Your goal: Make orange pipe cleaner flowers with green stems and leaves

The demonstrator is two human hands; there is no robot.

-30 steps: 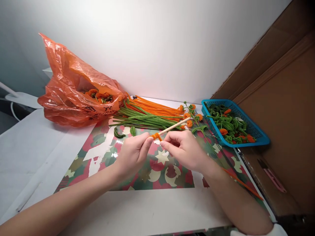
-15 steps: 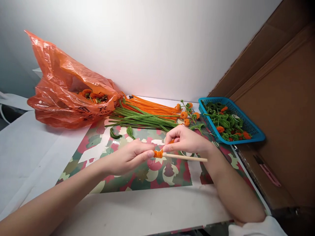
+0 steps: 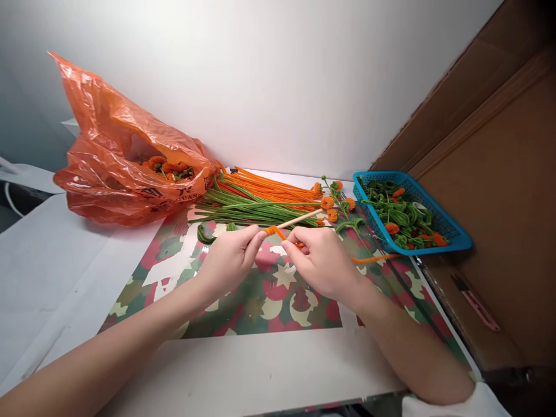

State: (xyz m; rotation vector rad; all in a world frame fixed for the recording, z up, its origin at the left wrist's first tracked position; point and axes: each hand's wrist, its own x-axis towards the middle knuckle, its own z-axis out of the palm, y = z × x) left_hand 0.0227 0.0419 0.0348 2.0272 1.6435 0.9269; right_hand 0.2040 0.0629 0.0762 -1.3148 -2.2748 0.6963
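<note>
Your left hand (image 3: 230,260) and right hand (image 3: 324,263) sit side by side over the patterned mat (image 3: 260,301), a stick (image 3: 297,219) between them pointing away to the right. Behind them lies a bundle of pipe cleaners (image 3: 256,202); a plastic bag (image 3: 125,156) lies to its left. A basket (image 3: 452,240) sits at your far right, holding bent pieces; a cardboard panel (image 3: 499,191) stands right of it.

Wooden stick (image 3: 299,219) swung back up; orange pipe cleaner (image 3: 373,258) tail now trails right
</note>
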